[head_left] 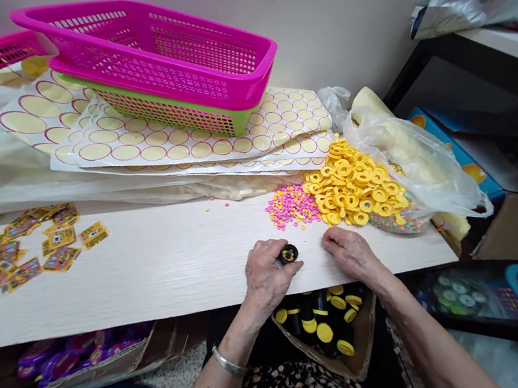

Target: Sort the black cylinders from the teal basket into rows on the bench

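Observation:
My left hand rests on the white tabletop near its front edge and grips a small black tube, whose open top shows coloured beads inside. My right hand lies just to the right of the tube, fingers curled on the table, with nothing visible in it. Just beyond the hands sit a small pile of pink and yellow beads and a heap of yellow rings.
A clear plastic bag lies at the table's right end. Stacked pink and green baskets sit on sticker sheets at the back. Small printed cards are scattered left. A box of black tubes with yellow caps stands below the table edge.

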